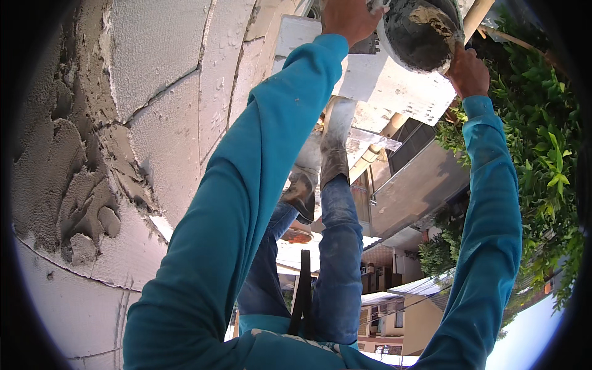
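A round bucket (386, 43) with grey wet mortar (416, 40) in it is tilted toward me at the top of the view. My right hand (468, 69) grips its rim on the right, fingers closed. Beside the bucket's left rim is my left hand (351, 21), its fingers bent and partly cut off by the upper edge of the view; what they hold cannot be made out. A dark piece with a notched edge (372, 45) shows just below that hand. On the left, thick mortar (61, 166) is spread over a wall of pale blocks (160, 117).
My dusty boots (335, 151) stand on pale boards high above the ground. A wooden pole (478, 15) runs beside the bucket. Leafy branches (542, 148) fill the right side. Below are houses (388, 314), roofs and a grey wall (401, 179).
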`<state>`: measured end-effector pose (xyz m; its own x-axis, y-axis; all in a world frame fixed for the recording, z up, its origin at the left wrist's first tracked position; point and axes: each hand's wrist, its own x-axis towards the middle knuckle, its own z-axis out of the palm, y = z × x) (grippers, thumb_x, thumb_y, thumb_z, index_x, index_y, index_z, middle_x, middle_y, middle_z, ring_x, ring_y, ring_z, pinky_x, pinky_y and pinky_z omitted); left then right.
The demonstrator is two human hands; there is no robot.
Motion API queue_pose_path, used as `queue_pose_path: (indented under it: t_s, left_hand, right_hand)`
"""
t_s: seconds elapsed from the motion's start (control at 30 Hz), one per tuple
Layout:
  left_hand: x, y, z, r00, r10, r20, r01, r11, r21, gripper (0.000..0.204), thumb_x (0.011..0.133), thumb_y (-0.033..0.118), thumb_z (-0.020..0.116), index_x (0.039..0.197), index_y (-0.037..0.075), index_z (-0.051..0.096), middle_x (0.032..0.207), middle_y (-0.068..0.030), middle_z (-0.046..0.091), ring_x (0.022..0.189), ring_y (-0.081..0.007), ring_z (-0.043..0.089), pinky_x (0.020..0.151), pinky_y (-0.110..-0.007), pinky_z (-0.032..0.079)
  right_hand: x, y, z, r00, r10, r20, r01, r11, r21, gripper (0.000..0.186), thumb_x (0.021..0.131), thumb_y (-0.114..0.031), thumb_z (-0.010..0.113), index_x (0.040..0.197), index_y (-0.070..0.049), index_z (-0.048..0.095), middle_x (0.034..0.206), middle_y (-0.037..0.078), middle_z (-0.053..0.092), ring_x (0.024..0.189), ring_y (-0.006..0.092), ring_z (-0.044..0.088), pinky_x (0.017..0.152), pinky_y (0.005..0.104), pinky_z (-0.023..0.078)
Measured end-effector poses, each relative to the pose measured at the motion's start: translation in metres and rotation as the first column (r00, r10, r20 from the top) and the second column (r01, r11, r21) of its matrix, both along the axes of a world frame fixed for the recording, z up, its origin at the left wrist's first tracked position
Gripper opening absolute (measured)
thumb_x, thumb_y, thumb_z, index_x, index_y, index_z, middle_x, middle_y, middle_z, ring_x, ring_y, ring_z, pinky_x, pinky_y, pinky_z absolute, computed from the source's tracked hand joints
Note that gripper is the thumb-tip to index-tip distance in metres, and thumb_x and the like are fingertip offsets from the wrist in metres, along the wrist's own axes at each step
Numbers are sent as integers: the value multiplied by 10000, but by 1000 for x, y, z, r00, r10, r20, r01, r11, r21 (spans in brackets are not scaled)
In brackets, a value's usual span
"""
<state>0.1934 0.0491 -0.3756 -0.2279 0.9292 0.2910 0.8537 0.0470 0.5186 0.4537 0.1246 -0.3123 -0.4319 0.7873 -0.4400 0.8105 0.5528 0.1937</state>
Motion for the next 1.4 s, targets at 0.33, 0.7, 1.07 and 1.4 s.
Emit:
queue_pose_path:
  t_s: [0.33, 0.7, 1.07, 1.4]
  left_hand:
    - [-1, 14, 43, 827, -396, -400, 184, 862, -472, 311, 881, 201, 520, 1068, 1, 668, 1125, -208, 612, 1078, -341, 555, 999, -485, 371]
    - [-38, -38, 54, 984, -24, 178, 36, 997, -69, 233, 901, 139, 500, 1021, 54, 681, 1027, -184, 644, 1009, -383, 576, 911, -439, 440]
    - [-61, -231, 151, 951, 143, 275, -49, 945, -322, 625, 746, -154, 410, 1270, 101, 635, 1313, -116, 587, 1262, -296, 518, 1068, -408, 423]
    - [-37, -372, 172, 914, 308, 264, -104, 808, -580, 549, 788, -129, 423, 1249, 72, 642, 1318, -126, 585, 1276, -300, 502, 1091, -406, 390]
  right_hand:
    - [9, -68, -46, 679, -602, -419, 310, 753, -580, 350, 885, -327, 671, 1111, -73, 590, 741, 155, 643, 591, 289, 638, 492, 401, 508]
    - [20, -121, 4, -66, -992, -107, 259, 87, -962, 330, 881, -259, 727, 1132, -63, 641, 664, -1, 555, 439, 71, 472, 366, 231, 368]
    - [18, -325, 12, -78, -728, -682, 772, 389, -503, 437, 904, -218, 686, 1247, 14, 545, 1032, 148, 647, 836, 222, 617, 694, 333, 510]
    - [43, -336, -65, 45, -853, -519, 948, 201, -247, 480, 924, -378, 583, 1291, -72, 546, 1075, 169, 669, 900, 310, 658, 790, 406, 514]
